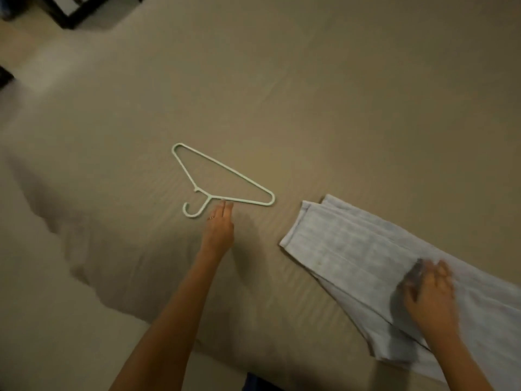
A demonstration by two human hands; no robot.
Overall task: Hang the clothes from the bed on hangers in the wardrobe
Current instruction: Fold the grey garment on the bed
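Note:
A pale green plastic hanger lies flat on the beige bed sheet, hook toward me. My left hand reaches out with straight fingers, the fingertips at the hanger's near bar beside the hook. A light blue garment lies folded lengthwise at the right of the bed. My right hand rests on top of it with spread fingers, blurred by motion; I cannot tell whether it grips the cloth.
The bed's left edge drops to a pale floor. Dark furniture stands at the top left corner. The sheet stretches bare beyond the hanger.

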